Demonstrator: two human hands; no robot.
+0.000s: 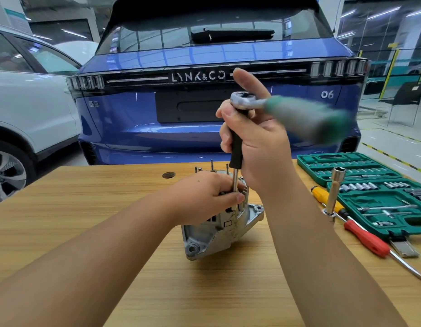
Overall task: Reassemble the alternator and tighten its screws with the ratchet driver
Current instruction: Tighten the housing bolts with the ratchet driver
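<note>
The alternator (224,223) sits near the middle of the wooden table (86,208), standing on one end with its mounting ears low and a few studs poking up from the top. The left hand (204,197) curls over its upper edge from the left, fingers wrapped on the housing and thumb pressed near the steel shaft of the tool. That tool, the ratchet driver (237,142), stands almost straight up: its long axis runs vertically from the alternator's top, thin shaft below, black grip above, and a chrome ratchet head at the crown. The right hand (259,147) is closed round the black grip, index finger raised clear, directly above the alternator and just right of the left hand. From the head a green handle (308,116) sticks out sideways to the right, blurred by motion. To the right lies one open green socket case (374,192), holding rows of small sockets I cannot count. Beside it stands one upright steel socket bar (334,192), and in front of the case lie two screwdrivers, a yellow-handled one (322,195) and a red-handled one (366,237), both angled towards the near right corner. A blue car (216,55) is parked behind the table, a white one (27,90) to its left.
</note>
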